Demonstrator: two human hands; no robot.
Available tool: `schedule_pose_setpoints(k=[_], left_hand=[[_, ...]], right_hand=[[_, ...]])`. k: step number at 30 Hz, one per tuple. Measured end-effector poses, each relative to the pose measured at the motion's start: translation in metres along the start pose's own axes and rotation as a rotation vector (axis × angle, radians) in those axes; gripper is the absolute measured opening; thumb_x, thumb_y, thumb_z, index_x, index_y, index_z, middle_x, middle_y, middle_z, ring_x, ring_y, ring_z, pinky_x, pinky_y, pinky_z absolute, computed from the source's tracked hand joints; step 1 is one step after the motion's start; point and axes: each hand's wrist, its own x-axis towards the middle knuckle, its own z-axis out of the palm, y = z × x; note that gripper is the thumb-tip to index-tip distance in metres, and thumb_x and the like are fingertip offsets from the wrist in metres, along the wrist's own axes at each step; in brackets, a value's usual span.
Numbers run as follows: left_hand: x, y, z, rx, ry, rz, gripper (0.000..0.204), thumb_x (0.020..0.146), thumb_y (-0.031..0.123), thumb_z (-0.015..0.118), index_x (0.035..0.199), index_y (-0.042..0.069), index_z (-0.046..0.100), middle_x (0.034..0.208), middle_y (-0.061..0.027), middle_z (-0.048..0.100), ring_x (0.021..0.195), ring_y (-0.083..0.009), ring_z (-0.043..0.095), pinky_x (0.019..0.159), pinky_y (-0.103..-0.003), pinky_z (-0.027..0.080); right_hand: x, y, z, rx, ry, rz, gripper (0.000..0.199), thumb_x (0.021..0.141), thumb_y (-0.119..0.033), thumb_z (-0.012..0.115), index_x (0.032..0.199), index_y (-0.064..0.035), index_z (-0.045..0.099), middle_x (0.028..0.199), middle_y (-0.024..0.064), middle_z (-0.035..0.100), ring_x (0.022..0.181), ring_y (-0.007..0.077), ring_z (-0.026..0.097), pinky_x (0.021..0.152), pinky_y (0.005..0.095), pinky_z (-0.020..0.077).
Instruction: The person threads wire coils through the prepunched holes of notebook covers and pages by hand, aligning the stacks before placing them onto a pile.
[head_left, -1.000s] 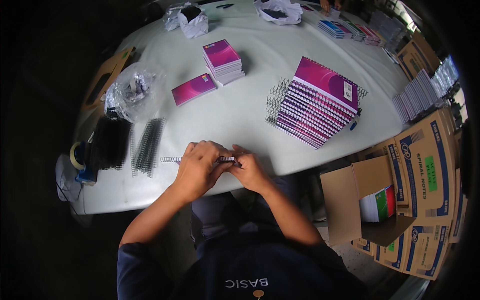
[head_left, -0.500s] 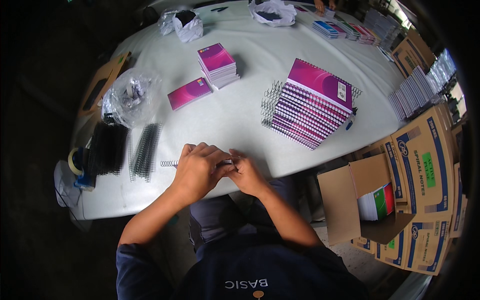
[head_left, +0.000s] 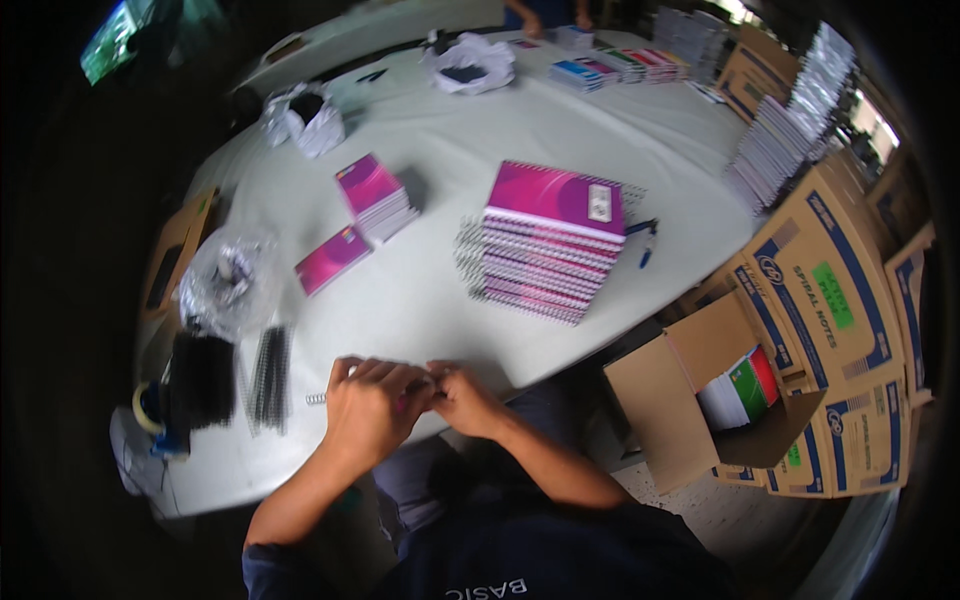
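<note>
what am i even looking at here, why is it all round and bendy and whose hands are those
This is a view from a wide fisheye camera worn on a person's head, looking down, so straight edges bend. No machine: the two bare hands are the wearer's own. The left hand and right hand meet at the near edge of a white table, closed over a thin wire spiral whose end pokes out to the left. On the table lie a tall stack of magenta spiral notebooks, a smaller stack, black binding coils and a crumpled clear bag. Cardboard boxes stand on the right.
</note>
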Motion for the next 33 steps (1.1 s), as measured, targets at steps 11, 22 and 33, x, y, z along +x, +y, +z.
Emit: schedule_pose_setpoints(k=[11, 22, 33], left_hand=[[0.027, 0.033, -0.013, -0.130, 0.054, 0.092, 0.018, 0.068, 0.019, 0.076, 0.079, 0.008, 0.068, 0.072, -0.0059, 0.064, 0.075, -0.0239, 0.059, 0.076, -0.036, 0.037], [0.172, 0.022, 0.004, -0.183, 0.418, 0.390, 0.028, 0.073, 0.009, 0.071, 0.100, 0.003, 0.065, 0.107, -0.0155, 0.063, 0.102, -0.0315, 0.059, 0.088, -0.037, 0.046], [0.181, 0.032, 0.076, -1.075, 0.884, -0.306, 0.033, 0.090, 0.022, 0.062, 0.066, 0.006, 0.047, 0.065, 0.0033, 0.050, 0.060, -0.0042, 0.041, 0.057, -0.021, 0.036]], right_hand=[[-0.015, -0.046, -0.038, -0.154, 0.078, -0.073, 0.014, 0.083, -0.010, 0.061, 0.093, -0.0012, 0.059, 0.076, 0.0179, 0.058, 0.075, 0.0356, 0.058, 0.068, 0.0420, 0.0439], [0.008, -0.141, -0.215, -0.680, 0.513, -0.295, 0.034, 0.079, 0.000, 0.042, 0.102, -0.0054, 0.066, 0.128, 0.0122, 0.053, 0.128, 0.0308, 0.038, 0.108, 0.0412, 0.0225], [0.032, -0.067, -0.148, -0.496, 0.974, -0.335, 0.047, 0.099, -0.021, 0.037, 0.136, 0.0072, 0.033, 0.140, 0.0228, 0.037, 0.133, 0.0293, 0.034, 0.109, 0.0361, 0.0252]])
